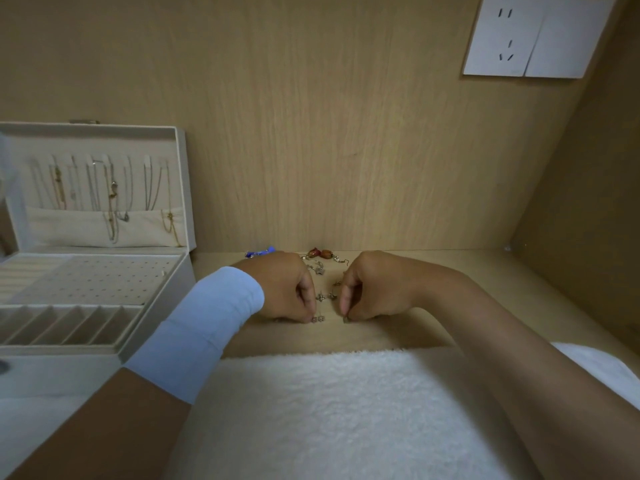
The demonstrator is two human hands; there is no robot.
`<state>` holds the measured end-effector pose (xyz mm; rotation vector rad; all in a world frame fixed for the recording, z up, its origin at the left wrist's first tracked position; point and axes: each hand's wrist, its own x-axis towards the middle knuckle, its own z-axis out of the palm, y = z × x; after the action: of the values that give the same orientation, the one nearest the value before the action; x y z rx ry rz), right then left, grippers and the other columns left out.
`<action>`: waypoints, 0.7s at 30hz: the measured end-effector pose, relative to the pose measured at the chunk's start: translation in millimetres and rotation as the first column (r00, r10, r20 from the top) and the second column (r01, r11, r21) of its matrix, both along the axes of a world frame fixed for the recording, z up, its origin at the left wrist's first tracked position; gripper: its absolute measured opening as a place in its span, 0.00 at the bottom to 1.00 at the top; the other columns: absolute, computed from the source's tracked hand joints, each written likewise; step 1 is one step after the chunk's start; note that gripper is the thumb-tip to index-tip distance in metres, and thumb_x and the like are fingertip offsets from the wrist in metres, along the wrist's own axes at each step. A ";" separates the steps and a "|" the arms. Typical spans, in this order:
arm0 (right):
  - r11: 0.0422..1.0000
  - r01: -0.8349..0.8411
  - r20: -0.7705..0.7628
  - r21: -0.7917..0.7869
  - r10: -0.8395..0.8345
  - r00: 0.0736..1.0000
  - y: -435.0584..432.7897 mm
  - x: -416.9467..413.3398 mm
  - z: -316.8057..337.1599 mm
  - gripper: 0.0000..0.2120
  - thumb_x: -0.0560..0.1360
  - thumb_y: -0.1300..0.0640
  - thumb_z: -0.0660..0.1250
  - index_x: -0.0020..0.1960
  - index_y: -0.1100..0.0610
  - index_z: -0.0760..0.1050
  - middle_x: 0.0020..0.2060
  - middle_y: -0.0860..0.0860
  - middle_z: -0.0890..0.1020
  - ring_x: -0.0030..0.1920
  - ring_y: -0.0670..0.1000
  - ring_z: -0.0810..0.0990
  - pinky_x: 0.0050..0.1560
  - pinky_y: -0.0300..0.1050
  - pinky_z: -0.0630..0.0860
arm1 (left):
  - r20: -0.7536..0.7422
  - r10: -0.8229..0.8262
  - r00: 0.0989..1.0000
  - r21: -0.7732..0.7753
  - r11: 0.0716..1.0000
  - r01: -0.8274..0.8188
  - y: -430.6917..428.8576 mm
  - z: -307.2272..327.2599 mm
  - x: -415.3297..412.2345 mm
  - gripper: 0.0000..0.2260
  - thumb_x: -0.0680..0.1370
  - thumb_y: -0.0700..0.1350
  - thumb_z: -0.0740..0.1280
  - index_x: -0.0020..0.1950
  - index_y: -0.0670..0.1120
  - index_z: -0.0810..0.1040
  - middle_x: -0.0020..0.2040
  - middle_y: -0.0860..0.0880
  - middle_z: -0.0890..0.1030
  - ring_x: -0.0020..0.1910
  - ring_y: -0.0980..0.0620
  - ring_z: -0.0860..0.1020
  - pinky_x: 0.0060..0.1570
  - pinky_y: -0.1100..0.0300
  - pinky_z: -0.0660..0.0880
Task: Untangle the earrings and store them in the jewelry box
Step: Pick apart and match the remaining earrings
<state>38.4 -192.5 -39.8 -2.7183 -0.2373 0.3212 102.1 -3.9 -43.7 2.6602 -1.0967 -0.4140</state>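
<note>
Two grips, we note, left hand (284,289) and right hand (370,289), each pinch an end of the tangled earrings (325,296) strung crosswise between them, equally near both.

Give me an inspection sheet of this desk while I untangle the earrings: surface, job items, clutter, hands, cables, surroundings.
Surface: wooden desk, white towel along its near edge.
Job's things: earrings tangled between the hands; red-bead earring behind them; jewelry box open at left, necklaces hanging in its lid.
Clutter: small blue item behind the left hand, unclear.
Hands: left hand and right hand both pinch at the earrings.
Cables: nothing seen.
Surroundings: wooden back panel, wall socket upper right.
</note>
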 end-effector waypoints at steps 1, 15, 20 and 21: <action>1.000 -0.003 -0.006 0.007 0.003 1.000 -0.1 -0.3 0.7 0.04 0.71 0.57 0.76 0.43 0.48 0.85 0.39 0.43 0.85 0.39 0.39 0.80 0.45 0.36 0.77 | 0.002 -0.001 1.000 0.000 1.000 0.001 0.6 0.7 0.4 0.02 0.70 0.49 0.75 0.42 0.56 0.86 0.36 0.63 0.82 0.42 0.62 0.81 0.50 0.62 0.79; 0.990 0.135 0.099 0.042 -0.139 0.985 -61.7 -3.1 26.5 0.07 0.70 0.60 0.76 0.44 0.48 0.85 0.37 0.43 0.84 0.36 0.38 0.78 0.43 0.33 0.73 | 0.002 0.001 1.000 -0.187 0.982 0.000 -59.5 10.2 -7.3 0.06 0.73 0.48 0.73 0.48 0.55 0.85 0.42 0.60 0.82 0.36 0.65 0.77 0.41 0.68 0.71; 0.996 0.087 -0.068 0.033 -0.085 0.994 -56.8 -1.3 17.9 0.08 0.67 0.57 0.81 0.43 0.49 0.86 0.33 0.40 0.83 0.35 0.36 0.79 0.43 0.31 0.72 | 0.037 -0.005 0.999 -0.140 0.990 0.010 -74.2 3.8 -3.4 0.06 0.73 0.46 0.71 0.45 0.56 0.86 0.36 0.62 0.81 0.35 0.64 0.76 0.42 0.65 0.74; 0.996 0.082 -0.089 0.041 -0.079 0.993 -54.6 -0.7 16.6 0.08 0.66 0.56 0.81 0.44 0.49 0.86 0.33 0.40 0.84 0.37 0.36 0.79 0.45 0.32 0.73 | 0.036 -0.013 0.999 -0.143 0.990 0.018 -73.1 2.5 -2.1 0.05 0.73 0.47 0.72 0.44 0.56 0.86 0.34 0.63 0.80 0.36 0.64 0.76 0.42 0.65 0.73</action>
<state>37.7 -247.1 -23.2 -2.6541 -0.1088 0.4049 99.9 -76.9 -41.3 2.5441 -1.1131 -0.2809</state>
